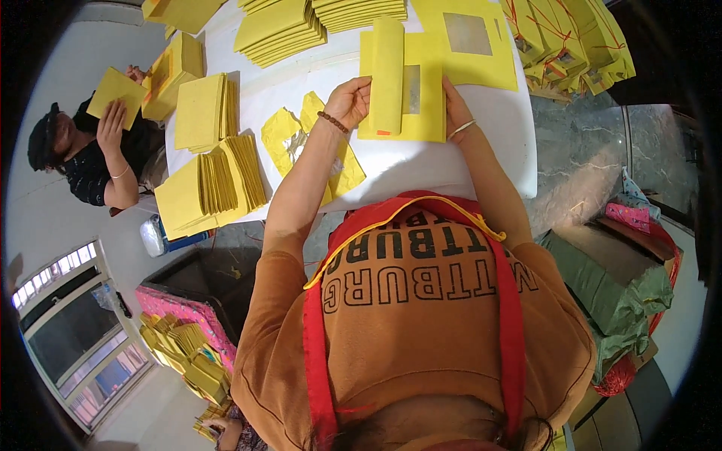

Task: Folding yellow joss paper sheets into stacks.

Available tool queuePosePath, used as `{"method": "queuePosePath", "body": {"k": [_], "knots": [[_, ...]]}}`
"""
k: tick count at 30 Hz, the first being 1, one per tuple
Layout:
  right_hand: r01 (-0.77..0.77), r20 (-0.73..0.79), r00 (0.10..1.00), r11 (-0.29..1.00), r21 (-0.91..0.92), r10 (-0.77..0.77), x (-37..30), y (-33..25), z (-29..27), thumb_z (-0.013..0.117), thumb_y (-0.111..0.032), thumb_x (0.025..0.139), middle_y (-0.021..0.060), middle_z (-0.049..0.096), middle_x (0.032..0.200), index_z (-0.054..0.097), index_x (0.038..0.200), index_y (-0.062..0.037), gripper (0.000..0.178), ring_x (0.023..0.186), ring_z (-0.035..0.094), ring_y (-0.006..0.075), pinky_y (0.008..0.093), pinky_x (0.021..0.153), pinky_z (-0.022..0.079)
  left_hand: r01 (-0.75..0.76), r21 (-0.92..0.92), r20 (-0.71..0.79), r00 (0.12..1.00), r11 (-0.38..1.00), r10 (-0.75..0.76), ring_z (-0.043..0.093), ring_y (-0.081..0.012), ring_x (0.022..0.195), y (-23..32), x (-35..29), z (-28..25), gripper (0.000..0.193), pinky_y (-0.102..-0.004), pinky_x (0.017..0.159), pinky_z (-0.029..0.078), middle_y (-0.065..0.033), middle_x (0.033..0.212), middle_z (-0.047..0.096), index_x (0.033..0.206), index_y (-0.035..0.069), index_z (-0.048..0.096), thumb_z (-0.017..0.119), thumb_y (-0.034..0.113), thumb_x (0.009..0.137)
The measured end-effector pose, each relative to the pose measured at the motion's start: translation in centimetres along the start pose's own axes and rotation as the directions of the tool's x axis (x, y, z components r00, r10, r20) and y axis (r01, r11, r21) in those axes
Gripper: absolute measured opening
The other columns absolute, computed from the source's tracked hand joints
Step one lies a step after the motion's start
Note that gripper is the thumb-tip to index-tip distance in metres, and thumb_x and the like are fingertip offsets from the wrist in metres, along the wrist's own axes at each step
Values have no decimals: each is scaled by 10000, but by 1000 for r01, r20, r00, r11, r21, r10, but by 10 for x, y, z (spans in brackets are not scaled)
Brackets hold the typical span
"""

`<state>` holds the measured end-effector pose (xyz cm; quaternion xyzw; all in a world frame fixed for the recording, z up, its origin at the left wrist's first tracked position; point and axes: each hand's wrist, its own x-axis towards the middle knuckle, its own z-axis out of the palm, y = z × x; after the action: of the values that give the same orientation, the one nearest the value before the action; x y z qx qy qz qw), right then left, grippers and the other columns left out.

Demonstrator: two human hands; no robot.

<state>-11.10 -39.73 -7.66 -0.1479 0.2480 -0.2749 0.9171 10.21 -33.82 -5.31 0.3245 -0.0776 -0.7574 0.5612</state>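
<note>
Left hand (352, 104), right hand (457, 114) half-closed on yellow sheet (431, 83), white table (500, 128) beneath, grey floor (575, 143) beyond

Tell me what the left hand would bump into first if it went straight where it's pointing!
Probably the folded yellow sheet: the left hand is right at its left edge. I can't tell whether it would slide over or under.

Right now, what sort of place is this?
Probably a paper workshop: stacks of flat yellow paper pieces on a white table, yellow bundles tied with red string, and a co-worker in black.
</note>
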Motion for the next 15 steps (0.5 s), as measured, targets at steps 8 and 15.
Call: {"method": "queuePosePath", "body": {"k": [8,15], "knots": [[13,-71,997,1000,-5,-14,-1,0,-1,403,-422,861,69,540,1096,444,1177,-78,469,965,534,192,326,801,454,-63,27,-33,997,998,64,612,-183,722,-6,1,12,200,-268,653,530,-152,851,597,935,-103,486,436,69,845],[26,-27,999,1000,6,-26,-1,0,1,421,-398,861,42,572,1039,488,1138,-90,420,901,564,157,293,758,478,-195,166,-127,968,967,217,580,-147,627,-8,0,20,113,-242,603,524,-107,781,587,865,-70,512,495,30,816]]}}
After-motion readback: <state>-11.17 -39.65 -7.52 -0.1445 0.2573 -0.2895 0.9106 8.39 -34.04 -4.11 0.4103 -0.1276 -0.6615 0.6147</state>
